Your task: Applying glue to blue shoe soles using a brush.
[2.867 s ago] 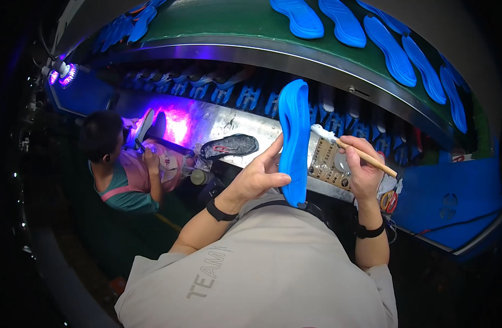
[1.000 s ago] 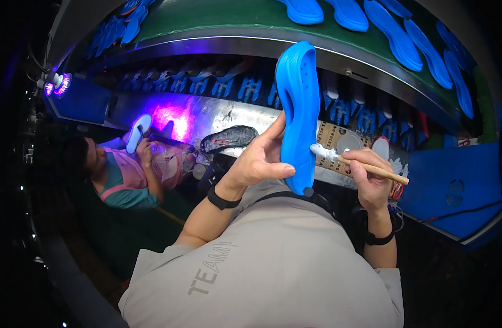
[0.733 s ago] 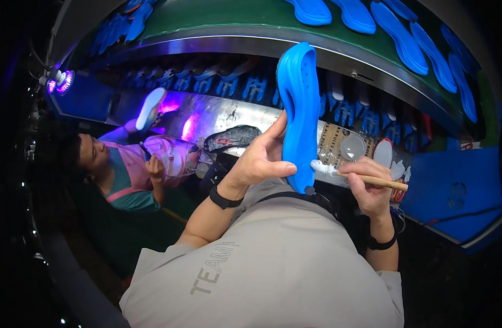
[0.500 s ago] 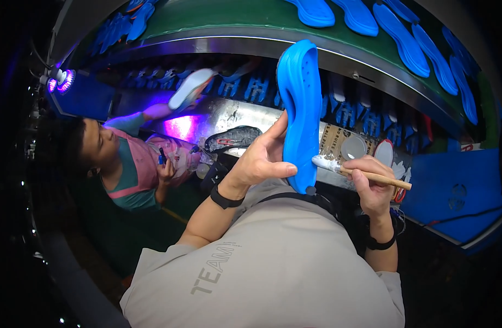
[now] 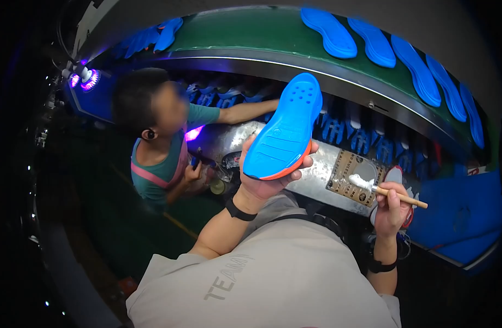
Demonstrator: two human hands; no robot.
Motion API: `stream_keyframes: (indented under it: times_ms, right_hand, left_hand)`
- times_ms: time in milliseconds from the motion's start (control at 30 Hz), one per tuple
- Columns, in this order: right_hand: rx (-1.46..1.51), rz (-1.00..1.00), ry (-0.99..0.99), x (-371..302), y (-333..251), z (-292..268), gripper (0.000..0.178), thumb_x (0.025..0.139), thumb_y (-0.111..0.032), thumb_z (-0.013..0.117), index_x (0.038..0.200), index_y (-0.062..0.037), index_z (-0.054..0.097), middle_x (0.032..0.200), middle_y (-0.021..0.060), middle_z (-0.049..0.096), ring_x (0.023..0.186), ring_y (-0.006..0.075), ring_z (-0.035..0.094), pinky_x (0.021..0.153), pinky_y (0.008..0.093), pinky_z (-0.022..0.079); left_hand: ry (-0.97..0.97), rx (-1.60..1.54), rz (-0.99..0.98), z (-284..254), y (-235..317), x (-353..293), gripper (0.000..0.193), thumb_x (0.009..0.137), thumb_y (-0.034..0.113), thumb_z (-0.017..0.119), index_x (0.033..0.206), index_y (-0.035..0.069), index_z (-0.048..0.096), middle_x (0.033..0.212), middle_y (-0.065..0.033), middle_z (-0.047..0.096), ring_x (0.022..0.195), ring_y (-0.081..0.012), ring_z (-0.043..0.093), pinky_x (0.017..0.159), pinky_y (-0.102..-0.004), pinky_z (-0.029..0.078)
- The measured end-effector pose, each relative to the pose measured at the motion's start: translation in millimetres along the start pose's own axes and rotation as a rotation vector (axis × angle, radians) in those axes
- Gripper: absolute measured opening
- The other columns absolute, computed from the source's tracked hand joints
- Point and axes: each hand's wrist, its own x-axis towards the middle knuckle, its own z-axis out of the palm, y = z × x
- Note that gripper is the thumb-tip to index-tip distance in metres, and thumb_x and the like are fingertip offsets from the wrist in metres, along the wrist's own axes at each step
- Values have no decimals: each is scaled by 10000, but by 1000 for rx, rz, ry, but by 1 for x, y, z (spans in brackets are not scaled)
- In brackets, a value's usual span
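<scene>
Resting in my left hand [image 5: 259, 186] is a blue shoe sole [image 5: 284, 128] with an orange edge along its lower right side. Its inner face, with small holes at the far end and curved grooves near me, is turned up. My fingers curl round it from beneath. In my right hand [image 5: 392, 213] is a brush, its wooden handle [image 5: 409, 199] pinched between thumb and fingers. The white-coated bristles [image 5: 360, 181] are apart from the sole, over or at a round grey dish [image 5: 365, 170]; contact is unclear. The dish is on a printed cardboard piece [image 5: 340, 177].
A metal bench [image 5: 311, 180] runs beneath my hands. A shoe [image 5: 394, 174] stands beyond my right hand. Above, a green shelf [image 5: 251, 30] with a metal edge bears several blue soles [image 5: 330, 33]. At left a co-worker [image 5: 161, 158] reaches toward the lower rack, near a purple lamp [image 5: 90, 79].
My left hand has turned the sole from its side to inner face up. The brush has left the sole and is now at the dish. The co-worker has leaned in, arm stretched toward the rack.
</scene>
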Motion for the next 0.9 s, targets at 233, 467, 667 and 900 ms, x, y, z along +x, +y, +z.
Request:
stream_keyframes:
  times_ms: [233, 467, 667, 900]
  right_hand:
    - [-40, 37, 35, -7, 11, -7, 246, 1014, -181, 599, 1064, 43, 686, 830, 46, 642, 731, 65, 538, 644, 199, 388]
    - [-66, 68, 83, -10, 28, -19, 237, 1028, -172, 581, 1078, 40, 673, 812, 42, 612, 708, 72, 493, 641, 209, 382]
    - [-62, 85, 145, -16, 34, -31, 216, 1037, -158, 567, 1082, 32, 659, 800, 39, 588, 689, 75, 468, 619, 219, 360]
    - [-164, 103, 180, -11, 36, -30, 221, 1044, -172, 568, 1067, 29, 656, 770, 29, 557, 667, 79, 448, 603, 225, 343]
  left_hand:
    - [-25, 12, -18, -1, 5, -4, 1002, 947, 625, 577, 1601, -24, 182, 1489, -329, 389, 1246, -448, 560, 896, -504, 598]
    - [-1, 357, -44, 7, 22, -3, 944, 947, 640, 498, 1564, -47, 299, 1414, -329, 511, 1101, -460, 657, 792, -497, 619]
    - [-209, 645, -3, 43, 112, 69, 962, 942, 641, 557, 1568, -35, 279, 1384, -375, 475, 1124, -469, 629, 798, -486, 624]
    - [-446, 370, 312, 69, 269, 190, 625, 1038, 504, 500, 1417, 7, 519, 1379, -213, 568, 1283, -395, 547, 1043, -533, 494]
